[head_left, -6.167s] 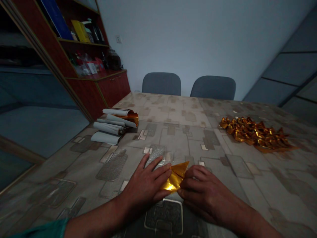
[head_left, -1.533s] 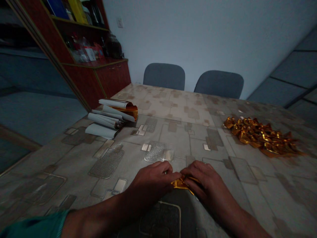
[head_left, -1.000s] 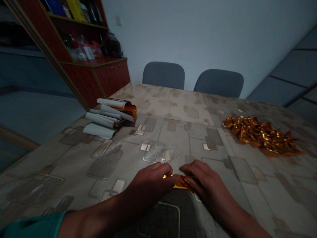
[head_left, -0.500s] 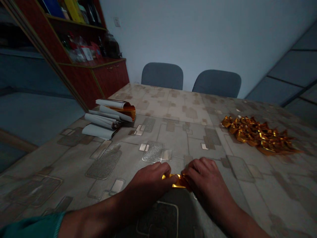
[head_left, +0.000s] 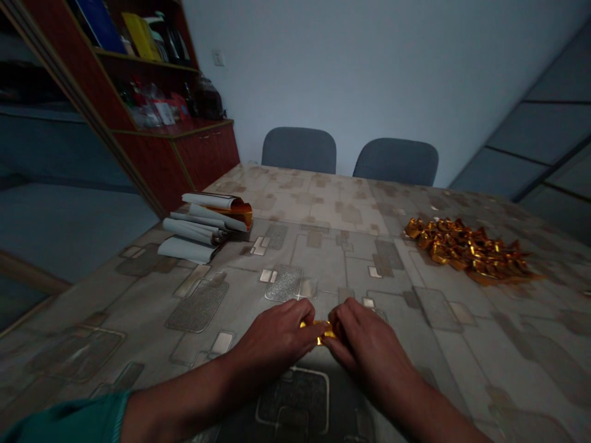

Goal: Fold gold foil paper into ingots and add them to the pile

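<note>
A small piece of folded gold foil paper is pinched between my two hands, low over the near part of the table. My left hand grips its left end, thumb lying along the foil. On the other end, my right hand is closed with thumb and fingers on the foil. Most of the piece is hidden by my fingers. To the far right stand rows of folded gold paper ingots. At the left lies a stack of bent paper sheets, pale on one side and gold on the other.
A patterned cloth covers the table. Two grey chairs stand at its far edge by the wall. A reddish wooden cabinet with bottles and bags is at the back left.
My right hand has come closer to my left, and less of the gold foil shows between them. The view has shifted slightly; the ingots and sheet stack stay on the table.
</note>
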`<state>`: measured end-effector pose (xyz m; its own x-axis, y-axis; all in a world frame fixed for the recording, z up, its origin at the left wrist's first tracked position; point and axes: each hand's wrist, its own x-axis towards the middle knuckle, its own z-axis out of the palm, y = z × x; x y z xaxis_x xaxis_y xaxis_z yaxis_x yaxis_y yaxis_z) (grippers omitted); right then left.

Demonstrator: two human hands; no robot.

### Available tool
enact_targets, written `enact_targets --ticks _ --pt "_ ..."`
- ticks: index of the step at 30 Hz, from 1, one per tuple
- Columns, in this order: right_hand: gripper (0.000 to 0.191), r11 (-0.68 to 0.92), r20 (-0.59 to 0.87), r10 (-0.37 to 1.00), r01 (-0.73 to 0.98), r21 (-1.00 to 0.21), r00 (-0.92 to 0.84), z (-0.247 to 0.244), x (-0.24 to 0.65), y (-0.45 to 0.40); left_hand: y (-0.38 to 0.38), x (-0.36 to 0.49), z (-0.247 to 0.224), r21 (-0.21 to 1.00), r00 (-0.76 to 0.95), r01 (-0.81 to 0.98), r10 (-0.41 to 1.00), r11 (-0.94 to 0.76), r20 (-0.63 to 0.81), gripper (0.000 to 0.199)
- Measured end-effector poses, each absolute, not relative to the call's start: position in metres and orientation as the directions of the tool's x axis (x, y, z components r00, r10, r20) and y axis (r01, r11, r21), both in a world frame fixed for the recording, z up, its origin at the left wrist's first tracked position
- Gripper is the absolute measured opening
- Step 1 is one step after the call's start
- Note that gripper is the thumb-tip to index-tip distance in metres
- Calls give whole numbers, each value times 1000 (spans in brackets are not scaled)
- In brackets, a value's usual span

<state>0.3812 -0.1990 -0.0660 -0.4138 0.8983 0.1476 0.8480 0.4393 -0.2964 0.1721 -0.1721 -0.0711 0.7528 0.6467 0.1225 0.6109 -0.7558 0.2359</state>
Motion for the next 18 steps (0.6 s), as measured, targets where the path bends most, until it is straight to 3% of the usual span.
enact_targets --ticks 7,11,15,18 --pt "11 430 47 883 762 -484 -468 -52 396 -200 -171 171 -66 316 753 593 649 -740 106 24" --pt "13 434 40 866 709 -556 -499 -47 397 -199 -177 176 -57 196 756 629 651 -752 72 22" --pt "9 436 44 874 742 -509 -484 -52 396 -199 -195 183 -56 45 778 611 609 -791 154 26" --pt "8 448 60 874 751 -485 -483 -56 395 -199 -206 185 -62 19 796 576 566 -817 216 27"
